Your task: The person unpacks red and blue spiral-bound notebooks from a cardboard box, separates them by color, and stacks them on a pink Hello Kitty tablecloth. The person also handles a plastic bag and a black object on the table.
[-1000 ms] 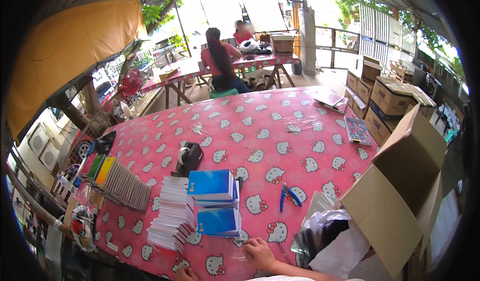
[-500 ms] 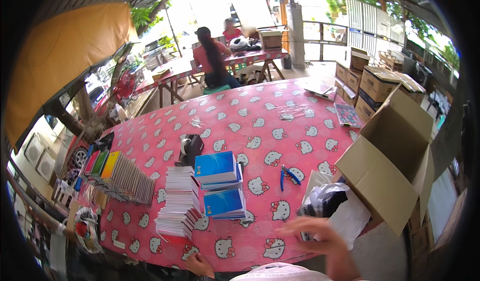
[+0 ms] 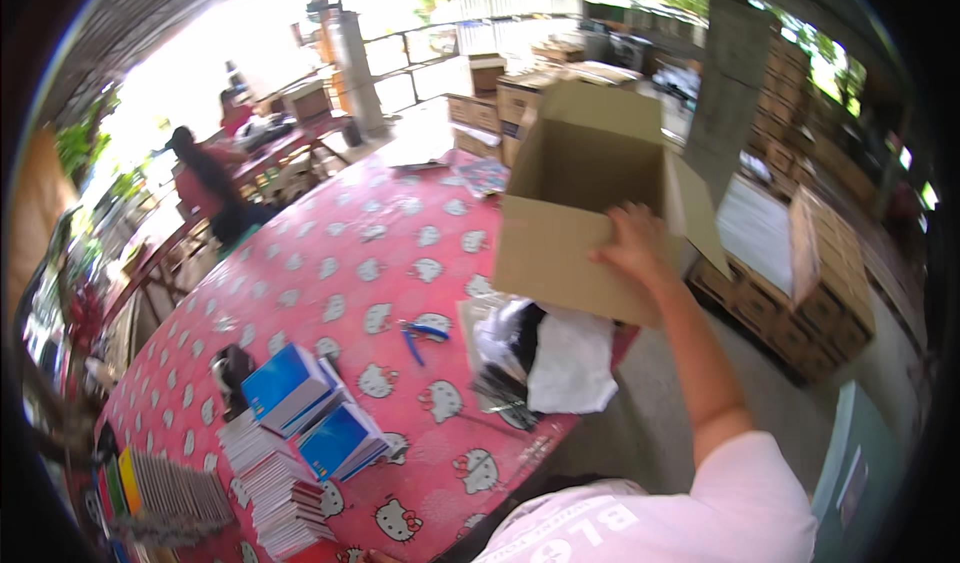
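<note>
My right hand reaches forward to the open cardboard box and grips its near rim, fingers over the edge by the folded-out flap. Only a sliver of my left hand shows at the bottom edge, by the table's near side; its fingers are hidden. Beside the box lies a heap of white and black plastic bags. Blue-handled pliers rest on the pink cartoon-print tablecloth. Farther left are two piles of blue notebooks, with a long fanned row of notebooks alongside.
A black tape dispenser stands behind the notebooks. More notebooks with coloured covers line the left. Stacked cartons sit on the right floor beyond a concrete post. Two people are at a far table.
My view has swung to the right. My right hand has moved from above the table's near edge to the cardboard box's rim. My left hand has almost left the picture.
</note>
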`<state>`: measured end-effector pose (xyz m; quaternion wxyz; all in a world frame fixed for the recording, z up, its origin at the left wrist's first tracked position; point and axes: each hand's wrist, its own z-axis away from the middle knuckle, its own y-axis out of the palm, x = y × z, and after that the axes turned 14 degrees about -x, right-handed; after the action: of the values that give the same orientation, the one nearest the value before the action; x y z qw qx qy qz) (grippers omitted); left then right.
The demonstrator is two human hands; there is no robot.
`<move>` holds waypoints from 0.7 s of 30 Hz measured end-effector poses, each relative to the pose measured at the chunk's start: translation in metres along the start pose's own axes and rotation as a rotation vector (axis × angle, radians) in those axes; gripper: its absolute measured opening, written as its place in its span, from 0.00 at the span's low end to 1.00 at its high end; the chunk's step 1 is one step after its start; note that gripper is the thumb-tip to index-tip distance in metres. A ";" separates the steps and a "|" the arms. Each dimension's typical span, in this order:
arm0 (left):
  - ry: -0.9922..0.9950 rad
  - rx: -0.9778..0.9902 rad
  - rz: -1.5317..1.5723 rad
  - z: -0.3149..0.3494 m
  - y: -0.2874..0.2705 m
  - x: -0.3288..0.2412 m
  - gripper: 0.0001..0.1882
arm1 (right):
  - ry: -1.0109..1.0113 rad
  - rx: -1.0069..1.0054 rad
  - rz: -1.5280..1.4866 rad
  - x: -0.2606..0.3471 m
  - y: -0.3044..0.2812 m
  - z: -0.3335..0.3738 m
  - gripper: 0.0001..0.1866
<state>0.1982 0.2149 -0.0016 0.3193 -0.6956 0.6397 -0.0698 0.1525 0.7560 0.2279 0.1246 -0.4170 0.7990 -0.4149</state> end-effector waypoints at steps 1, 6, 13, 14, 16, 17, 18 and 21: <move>0.062 -0.008 0.022 -0.002 0.000 0.006 0.11 | 0.019 -0.021 -0.027 -0.003 -0.002 -0.006 0.34; 0.103 -0.039 0.223 -0.050 -0.015 -0.056 0.14 | 0.138 -0.312 -0.112 -0.057 -0.018 -0.020 0.33; 0.237 0.012 0.700 -0.081 0.001 -0.162 0.07 | 0.519 -0.530 -0.504 -0.140 -0.070 -0.024 0.33; 0.249 0.067 0.777 -0.078 -0.003 -0.192 0.06 | 0.567 -0.524 -0.544 -0.158 -0.077 -0.024 0.33; 0.323 0.200 0.960 -0.061 -0.014 -0.256 0.06 | 0.527 -0.608 -0.487 -0.200 -0.075 -0.026 0.32; 0.361 0.267 1.050 -0.049 -0.021 -0.285 0.06 | 0.507 -0.648 -0.457 -0.219 -0.075 -0.027 0.32; 0.355 0.306 1.113 -0.034 -0.023 -0.312 0.07 | 0.521 -0.635 -0.437 -0.236 -0.075 -0.030 0.32; 0.388 0.317 1.122 -0.003 -0.041 -0.387 0.08 | 0.530 -0.608 -0.322 -0.297 -0.065 -0.036 0.31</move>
<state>0.1645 0.5747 0.1430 0.2844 -0.1716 0.9367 -0.1108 0.3539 0.9842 0.2567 -0.2796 -0.4331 0.8141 -0.2674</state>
